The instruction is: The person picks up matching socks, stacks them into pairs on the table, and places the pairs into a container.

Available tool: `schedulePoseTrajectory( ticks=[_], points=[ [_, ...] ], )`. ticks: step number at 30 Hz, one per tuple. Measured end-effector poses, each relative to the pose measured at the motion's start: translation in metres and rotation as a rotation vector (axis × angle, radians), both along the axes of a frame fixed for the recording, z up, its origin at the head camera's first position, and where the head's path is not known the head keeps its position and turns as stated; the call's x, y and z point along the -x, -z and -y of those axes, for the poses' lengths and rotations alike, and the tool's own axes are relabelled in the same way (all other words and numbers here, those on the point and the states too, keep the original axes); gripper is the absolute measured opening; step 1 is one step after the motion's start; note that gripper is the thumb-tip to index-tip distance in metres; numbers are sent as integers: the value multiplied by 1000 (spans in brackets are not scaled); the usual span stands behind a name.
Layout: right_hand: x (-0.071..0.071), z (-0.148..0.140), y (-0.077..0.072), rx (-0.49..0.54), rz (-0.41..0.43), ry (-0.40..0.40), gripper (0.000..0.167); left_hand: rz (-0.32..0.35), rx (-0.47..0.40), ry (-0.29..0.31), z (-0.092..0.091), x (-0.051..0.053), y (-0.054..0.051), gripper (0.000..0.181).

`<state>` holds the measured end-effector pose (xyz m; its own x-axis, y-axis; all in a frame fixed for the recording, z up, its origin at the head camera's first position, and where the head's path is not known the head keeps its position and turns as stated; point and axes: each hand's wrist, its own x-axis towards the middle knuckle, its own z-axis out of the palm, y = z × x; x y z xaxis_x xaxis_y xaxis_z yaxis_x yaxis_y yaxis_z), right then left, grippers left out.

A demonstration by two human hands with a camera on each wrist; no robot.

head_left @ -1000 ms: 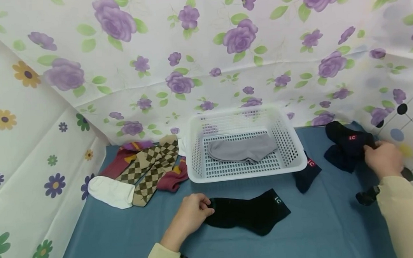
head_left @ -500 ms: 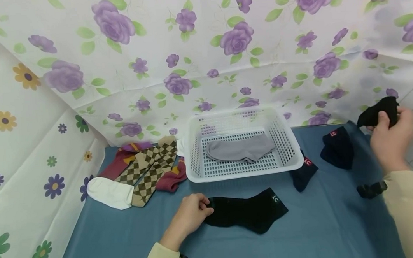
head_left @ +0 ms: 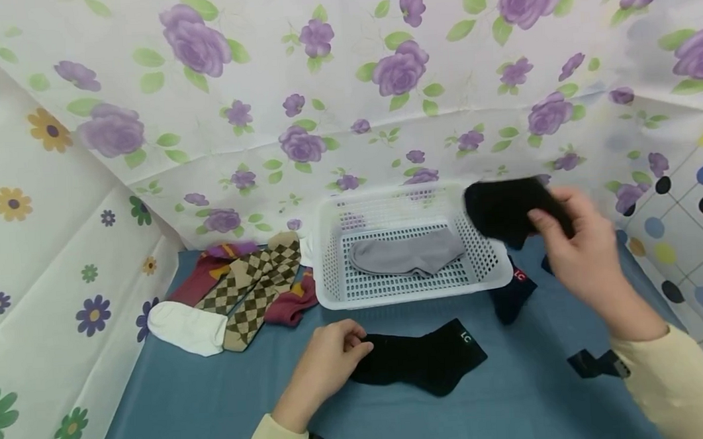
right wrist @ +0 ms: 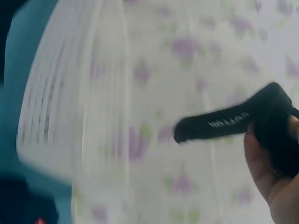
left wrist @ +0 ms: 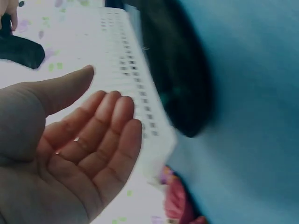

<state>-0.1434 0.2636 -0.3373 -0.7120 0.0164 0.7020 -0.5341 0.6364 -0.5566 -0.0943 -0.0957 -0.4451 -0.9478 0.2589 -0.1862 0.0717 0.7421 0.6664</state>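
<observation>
I'm swinging a black sock (head_left: 508,204), pinched in my right hand (head_left: 586,253), in from the far right to the right end of the basket (head_left: 412,300), bringing it closer to the flat sock (head_left: 421,360) on the blue cloth (head_left: 515,390). My left hand (head_left: 329,356) is waiting by that toe, fingers and thumb apart.

Sheet-walled booth (head_left: 344,80): 3 patterned sides (head_left: 42,242), blue cloth (head_left: 182,407)

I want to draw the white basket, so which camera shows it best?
The head camera: white basket nearly whole, grey sock inside, black sock covering one corner. Left wrist camera: a holey side, partly behind the left hand. Right wrist camera: just a blurry side.
</observation>
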Motion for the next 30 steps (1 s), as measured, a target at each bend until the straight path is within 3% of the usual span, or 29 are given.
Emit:
schedulePoseTrajectory(
  ticks=[5,8,11,13,16,18,21,26,30],
  points=[
    [-25,46,8,-89,110,-296,29,-194,-104,-26,-8,-11,-26,25],
    [-39,67,15,-131,244,-441,30,-292,-197,-40,-15,-18,-42,53],
    [-50,84,20,-167,368,-525,23,-329,-251,8,-23,-22,-55,78],
    [-55,92,23,-179,417,-576,20,-350,-284,70,-28,-22,-59,75],
    [-60,102,28,-147,463,-645,23,-414,-332,145,-33,-20,-59,51],
    [-63,105,31,-108,484,-661,32,-460,-371,175,-35,-17,-56,32],
    [-66,107,32,-57,478,-629,48,-510,-386,173,-35,-15,-52,16],
    [-69,105,28,-58,415,-538,63,-551,-338,159,-35,-14,-51,11],
    [-70,104,24,-54,441,-532,75,-550,-320,156,-34,-13,-52,15]
  ],
)
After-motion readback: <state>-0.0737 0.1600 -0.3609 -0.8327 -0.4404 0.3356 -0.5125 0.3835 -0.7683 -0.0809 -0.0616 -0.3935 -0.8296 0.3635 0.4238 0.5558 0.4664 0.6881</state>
